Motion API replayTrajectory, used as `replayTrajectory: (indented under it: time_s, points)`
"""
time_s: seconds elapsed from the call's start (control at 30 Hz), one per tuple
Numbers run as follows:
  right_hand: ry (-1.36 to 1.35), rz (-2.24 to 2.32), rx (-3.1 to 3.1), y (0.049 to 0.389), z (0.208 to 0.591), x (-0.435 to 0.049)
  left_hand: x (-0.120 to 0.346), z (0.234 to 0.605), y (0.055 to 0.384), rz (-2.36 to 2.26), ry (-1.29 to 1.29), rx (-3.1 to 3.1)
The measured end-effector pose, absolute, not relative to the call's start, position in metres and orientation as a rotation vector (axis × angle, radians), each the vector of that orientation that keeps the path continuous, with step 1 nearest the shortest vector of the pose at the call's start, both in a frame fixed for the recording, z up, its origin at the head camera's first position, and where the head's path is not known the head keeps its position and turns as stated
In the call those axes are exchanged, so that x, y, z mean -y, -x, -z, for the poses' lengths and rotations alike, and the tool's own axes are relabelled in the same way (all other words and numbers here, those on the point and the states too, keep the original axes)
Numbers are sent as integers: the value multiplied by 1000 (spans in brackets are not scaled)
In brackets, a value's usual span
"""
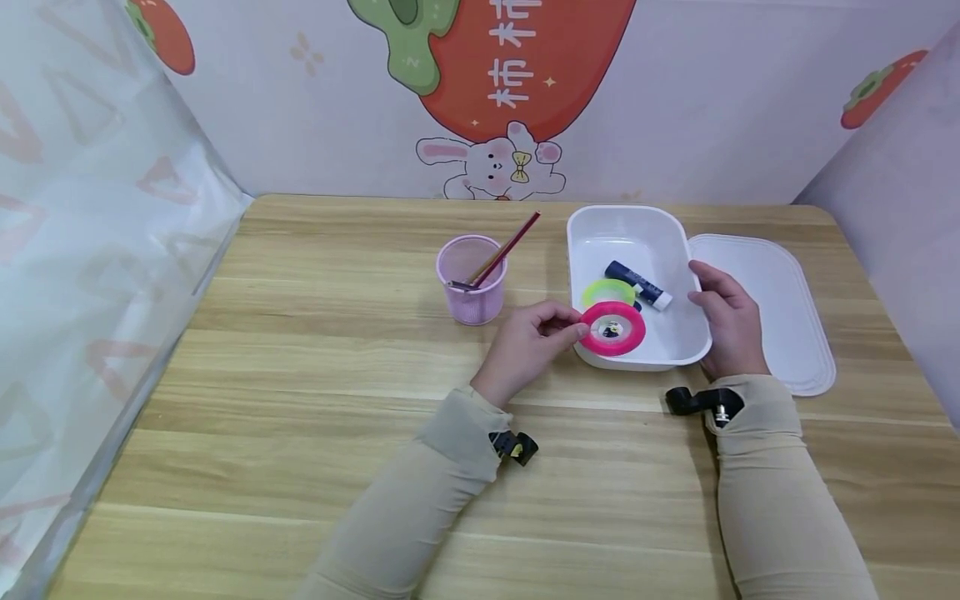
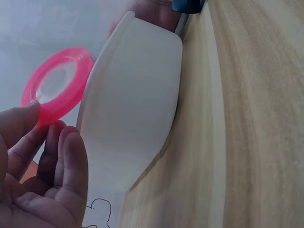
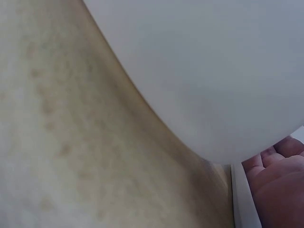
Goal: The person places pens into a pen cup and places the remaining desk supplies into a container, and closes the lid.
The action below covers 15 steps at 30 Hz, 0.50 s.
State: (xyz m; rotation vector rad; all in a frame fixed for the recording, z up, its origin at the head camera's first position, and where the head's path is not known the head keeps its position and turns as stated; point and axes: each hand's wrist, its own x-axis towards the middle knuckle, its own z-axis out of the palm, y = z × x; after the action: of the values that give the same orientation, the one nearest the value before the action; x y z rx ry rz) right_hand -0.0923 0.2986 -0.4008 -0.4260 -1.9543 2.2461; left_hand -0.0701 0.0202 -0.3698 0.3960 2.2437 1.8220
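Note:
My left hand [image 1: 528,346] pinches a pink roll of tape [image 1: 635,335] by its edge, between thumb and fingertips. It holds the roll over the near left part of a white plastic box [image 1: 675,342]. In the left wrist view the pink roll [image 2: 78,85] is tilted and overlaps the box's rim. My right hand [image 1: 731,325] grips the box's right side at the rim. Inside the box lie a yellow-green tape roll [image 1: 600,292] and a dark blue glue stick [image 1: 637,283] with a white end. A small dark thing beside them is mostly hidden.
A flat white lid [image 1: 795,325] lies right of the box, partly behind my right hand. Left of the box stands a pink cup [image 1: 476,307] with pencils [image 1: 513,240] leaning out of it. A patterned wall covering [image 1: 337,125] rises along the wooden table's [image 1: 300,433] back edge.

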Motion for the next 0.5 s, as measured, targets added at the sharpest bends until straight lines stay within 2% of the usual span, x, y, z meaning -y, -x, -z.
replayTrajectory:
  time_s: [0.2,0.5]
  points:
    - [410,-2260,1952,91,400,-298,-25,372,72,-1707,-408,-2338]
    - [414,-2262,1961,91,402,-300,-32,377,73,-1672,-286,-2411]
